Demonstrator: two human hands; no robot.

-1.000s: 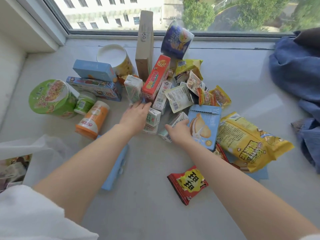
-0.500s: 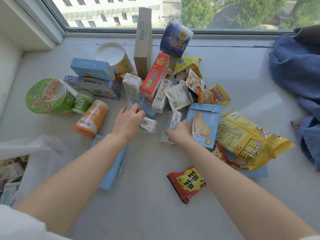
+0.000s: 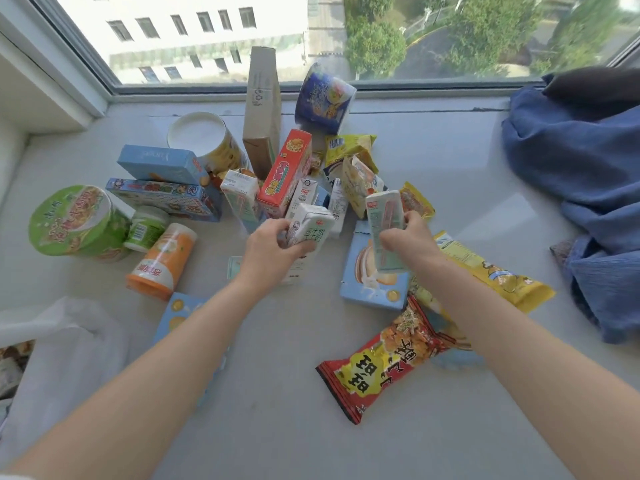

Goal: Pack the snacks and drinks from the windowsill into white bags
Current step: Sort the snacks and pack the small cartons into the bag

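**A milk carton in each hand**

Your left hand [image 3: 268,249] grips a small white-and-green milk carton [image 3: 309,226]; your right hand [image 3: 408,237] clutches a pale green carton [image 3: 385,230], both above the windowsill [image 3: 450,161] pile. The white bag [image 3: 65,355] lies open at left, contents unclear.

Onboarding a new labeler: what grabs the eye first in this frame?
Two hands at centre, each gripping a small milk carton: left hand on one carton, right hand on another. Around them sprawls the snack pile, with a red snack bag nearest and a green noodle bowl far left.
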